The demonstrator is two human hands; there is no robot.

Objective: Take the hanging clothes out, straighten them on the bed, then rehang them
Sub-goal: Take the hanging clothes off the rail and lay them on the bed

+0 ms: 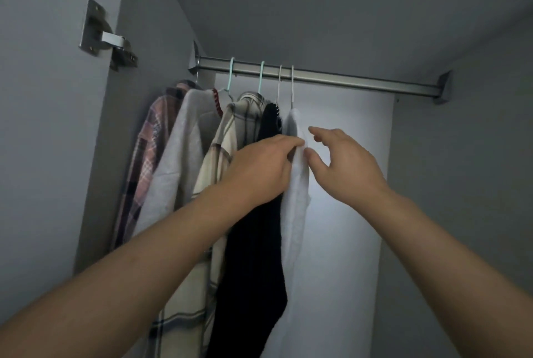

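Several garments hang on a metal rail (pixel 346 78) inside a wardrobe. From left: a pink plaid shirt (pixel 144 161), a light grey sweater (pixel 176 161), a cream checked shirt (pixel 222 138), a black garment (pixel 253 248) and a white garment (pixel 297 207) at the right end. My left hand (pixel 259 170) lies over the black garment with its fingertips on the white garment's shoulder. My right hand (pixel 340 161) hovers just right of the white garment, fingers spread and loosely bent, thumb near the cloth, holding nothing.
The right half of the rail carries no hangers. The wardrobe's back panel (pixel 346 184) shows pale behind the clothes. A door hinge (pixel 106 37) sits on the left wall. The right wall (pixel 461 184) is close by.
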